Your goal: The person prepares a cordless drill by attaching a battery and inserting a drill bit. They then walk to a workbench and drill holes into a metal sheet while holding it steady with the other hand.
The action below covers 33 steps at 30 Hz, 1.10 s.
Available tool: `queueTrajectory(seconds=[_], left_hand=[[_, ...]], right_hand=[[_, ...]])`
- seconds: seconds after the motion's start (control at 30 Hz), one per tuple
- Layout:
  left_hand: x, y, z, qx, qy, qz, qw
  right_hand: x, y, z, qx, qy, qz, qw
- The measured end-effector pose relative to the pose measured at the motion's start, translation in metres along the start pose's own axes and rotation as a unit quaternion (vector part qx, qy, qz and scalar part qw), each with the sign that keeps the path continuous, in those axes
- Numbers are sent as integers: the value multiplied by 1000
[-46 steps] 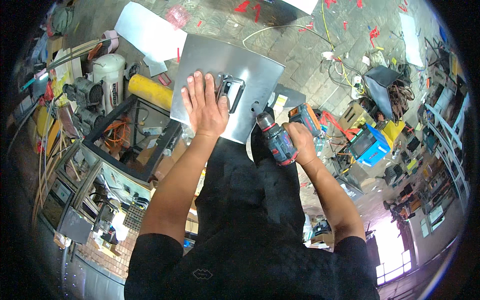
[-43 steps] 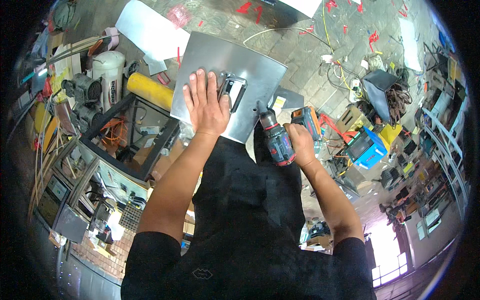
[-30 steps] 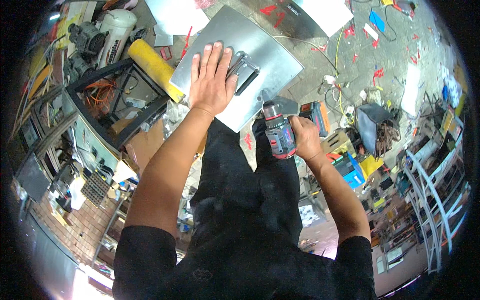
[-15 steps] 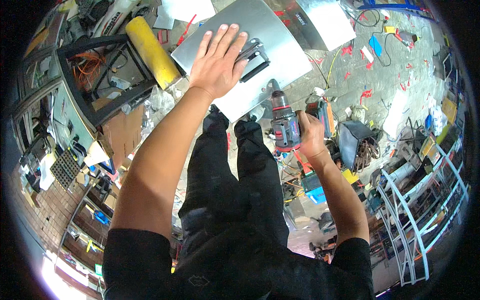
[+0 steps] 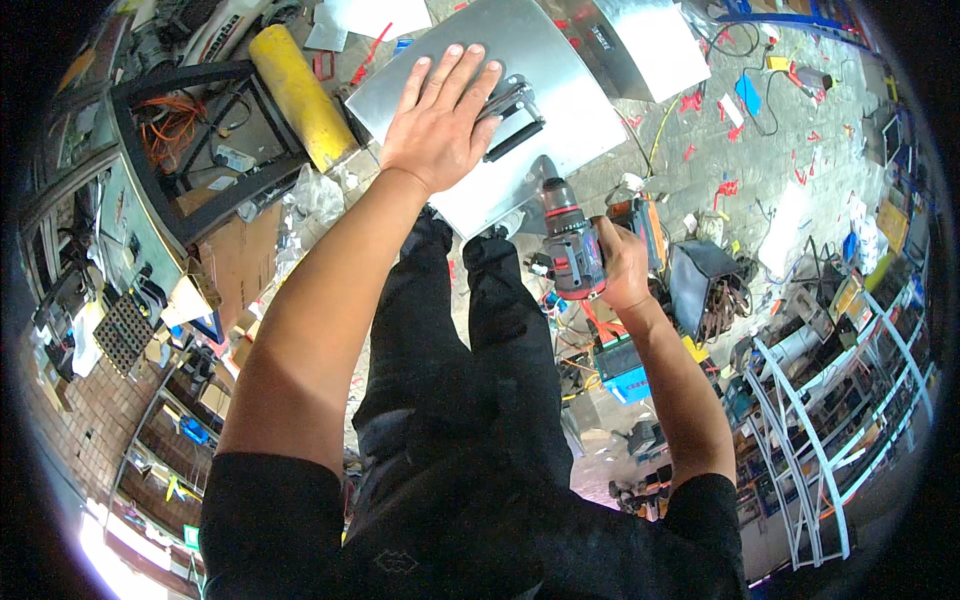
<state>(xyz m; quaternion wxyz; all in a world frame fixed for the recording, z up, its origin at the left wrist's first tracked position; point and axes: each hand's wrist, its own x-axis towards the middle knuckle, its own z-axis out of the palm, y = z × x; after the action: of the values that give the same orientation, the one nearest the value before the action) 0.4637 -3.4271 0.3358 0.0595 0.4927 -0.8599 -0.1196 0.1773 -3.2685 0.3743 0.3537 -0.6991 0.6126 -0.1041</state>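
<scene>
My left hand (image 5: 441, 118) lies flat, fingers spread, on a grey sheet-metal panel (image 5: 570, 110) on the floor, partly covering a black handle-like fitting (image 5: 512, 122) mounted on it. My right hand (image 5: 622, 262) grips a red and black cordless drill (image 5: 572, 248) whose nose points at the panel's near edge, just below the fitting. My dark-trousered legs (image 5: 470, 330) stand under the panel's near edge.
A yellow cylinder (image 5: 301, 96) lies left of the panel beside a black metal frame (image 5: 190, 120) with orange cables. A second metal sheet (image 5: 640, 40) lies behind. A black bin (image 5: 705, 290), a blue box (image 5: 625, 370), cables and red scraps litter the floor right.
The view has tilted forward, so panel and hands now sit higher in the picture. My left hand stays pressed on the panel; the drill has come closer to its near edge.
</scene>
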Motion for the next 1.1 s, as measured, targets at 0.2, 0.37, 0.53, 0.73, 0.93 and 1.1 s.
queueTrajectory(seconds=[0.2,0.37,0.53,0.73,0.93,1.1], left_hand=[[1,-1,-1,-8,4,1,1000],[3,-1,-2,-7,0,0,1000],[0,1,-2,-6,4,5,1000],[-2,-1,0,-3,4,7,1000],[0,-1,2,0,9,2,1000],[-3,1,1,1,7,4,1000]], right_hand=[[6,5,12,-16,-8,-66,998],[-5,-4,23,24,22,19,999],[-14,-14,24,44,49,63,996],[-13,3,23,11,44,14,999],[-11,6,15,21,40,13,999],[-14,5,17,27,32,17,999]])
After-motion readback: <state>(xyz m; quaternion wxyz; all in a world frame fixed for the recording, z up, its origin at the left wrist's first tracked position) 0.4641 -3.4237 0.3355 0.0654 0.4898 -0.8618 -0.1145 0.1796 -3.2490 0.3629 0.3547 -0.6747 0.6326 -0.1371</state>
